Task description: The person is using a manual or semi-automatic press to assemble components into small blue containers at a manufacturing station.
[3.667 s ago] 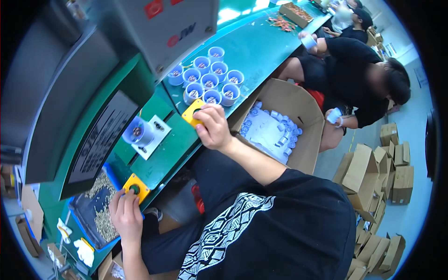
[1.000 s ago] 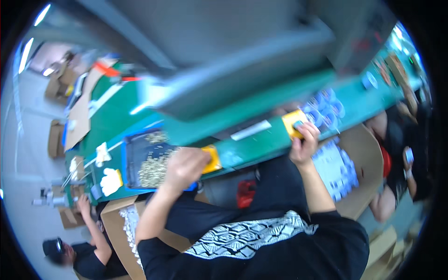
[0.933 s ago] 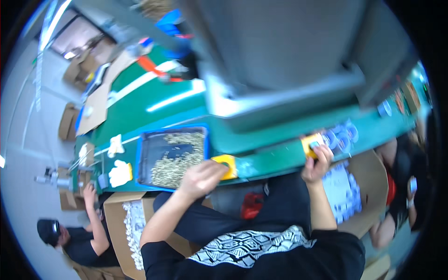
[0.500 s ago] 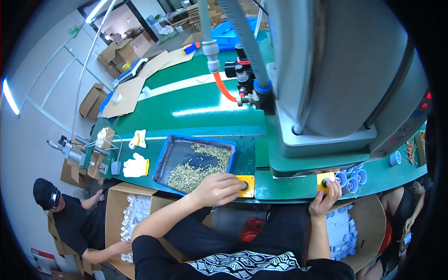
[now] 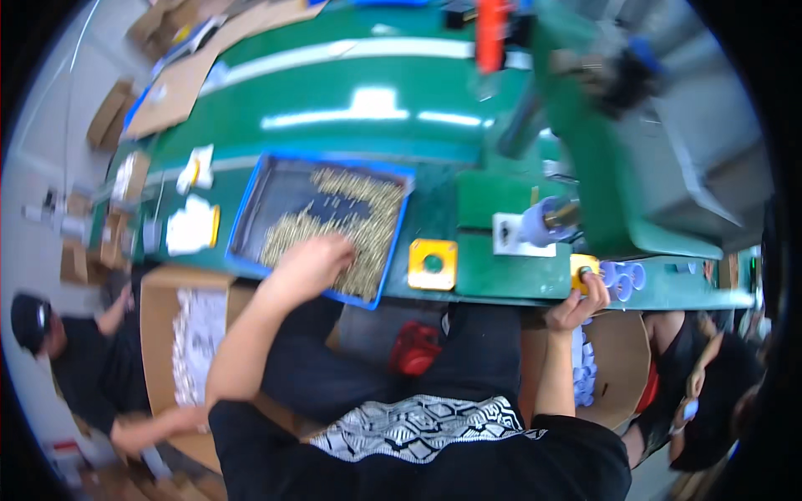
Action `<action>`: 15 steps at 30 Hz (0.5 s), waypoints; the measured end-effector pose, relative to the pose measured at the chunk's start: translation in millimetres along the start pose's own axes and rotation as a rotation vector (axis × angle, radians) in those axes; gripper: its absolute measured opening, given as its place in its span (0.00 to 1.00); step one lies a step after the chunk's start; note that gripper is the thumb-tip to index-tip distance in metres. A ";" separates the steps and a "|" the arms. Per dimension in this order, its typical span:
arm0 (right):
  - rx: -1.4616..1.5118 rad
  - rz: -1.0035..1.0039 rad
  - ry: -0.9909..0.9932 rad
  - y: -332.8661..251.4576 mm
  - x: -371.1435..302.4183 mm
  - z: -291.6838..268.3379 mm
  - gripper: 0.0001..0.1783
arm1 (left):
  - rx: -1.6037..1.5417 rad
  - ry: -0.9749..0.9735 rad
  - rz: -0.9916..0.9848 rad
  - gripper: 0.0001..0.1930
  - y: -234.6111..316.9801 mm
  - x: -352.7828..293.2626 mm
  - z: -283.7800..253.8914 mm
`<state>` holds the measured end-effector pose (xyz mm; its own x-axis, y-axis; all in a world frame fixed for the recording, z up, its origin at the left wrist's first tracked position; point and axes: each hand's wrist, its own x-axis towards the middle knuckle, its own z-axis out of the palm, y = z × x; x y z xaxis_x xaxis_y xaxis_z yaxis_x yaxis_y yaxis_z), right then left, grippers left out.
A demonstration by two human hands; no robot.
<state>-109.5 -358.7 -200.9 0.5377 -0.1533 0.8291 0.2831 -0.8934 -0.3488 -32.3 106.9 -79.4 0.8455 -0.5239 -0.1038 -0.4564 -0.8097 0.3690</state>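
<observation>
My left hand [image 5: 316, 264] is over the blue-rimmed tray [image 5: 242, 219], its bent fingertips drawn together among small brass-coloured pins [image 5: 368, 242]. Whatever lies between those fingertips is hidden. At the bench's front edge, my right hand [image 5: 575, 307] has its fingers curled at a yellow push-button box [image 5: 583, 269], by its dark button. A second yellow push-button box [image 5: 433, 279], with a green button, sits untouched between my hands. Beyond them a pale blue-violet cup-shaped part [image 5: 541, 224] lies sideways on a white plate [image 5: 508, 237], by a blurred brass-coloured piece of the press.
The large grey-green press [image 5: 660, 167] stands over the bench at right. Several pale blue cups [image 5: 622, 280] sit beside the right box. White gloves [image 5: 190, 227] lie left of the tray. Open cartons [image 5: 159, 334] flank my legs. A co-worker [image 5: 79, 359] sits at left, another at right.
My left hand has left the left button box and moved left into the tray of pins. My right hand stays at its box. The view has shifted, showing the cup-shaped part by the press.
</observation>
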 end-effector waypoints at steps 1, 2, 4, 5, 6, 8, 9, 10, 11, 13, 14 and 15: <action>-0.032 0.013 0.040 1.1 -0.3 -3.6 0.17 | -0.001 -0.004 -0.002 0.05 -2.2 4.5 -2.7; -0.061 0.026 0.078 2.8 -0.3 -7.6 0.17 | -0.023 0.041 0.005 0.05 -0.5 9.2 -2.1; -0.063 0.034 0.091 0.8 -2.0 -11.2 0.17 | -0.070 0.081 0.031 0.06 1.3 15.8 2.7; -0.068 0.028 0.077 -0.2 -0.9 -12.3 0.17 | -0.100 0.079 0.043 0.06 -0.5 10.2 3.2; -0.090 0.023 0.076 -0.3 -0.6 -15.8 0.17 | -0.108 0.083 0.018 0.06 -2.3 3.1 3.4; -0.109 0.016 0.066 -3.7 -2.3 -10.7 0.17 | -0.104 0.109 0.013 0.06 -3.7 -7.0 2.0; -0.055 0.027 0.082 -5.6 -2.7 -6.7 0.17 | -0.105 0.113 0.033 0.06 -0.3 -5.3 2.7; -0.009 0.037 0.104 -7.6 -2.7 -0.8 0.17 | -0.115 0.104 0.049 0.06 0.5 -6.6 2.4; -0.011 0.044 0.151 -2.9 0.9 -10.0 0.17 | -0.097 0.110 0.072 0.06 4.0 2.6 1.0; -0.016 0.060 0.174 1.3 4.7 -17.9 0.17 | -0.097 0.092 0.071 0.06 8.6 17.2 -1.8; -0.022 0.076 0.131 0.1 3.0 -13.6 0.16 | -0.108 0.064 0.037 0.06 8.2 14.2 -4.9; -0.029 0.093 0.088 -0.5 4.1 -10.2 0.16 | -0.112 0.067 0.032 0.06 7.8 11.0 -7.7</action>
<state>-115.5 -363.2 -192.9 0.4886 -0.2708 0.8294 0.2119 -0.8853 -0.4140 -24.4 96.8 -70.5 0.8494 -0.5268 -0.0299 -0.4525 -0.7565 0.4722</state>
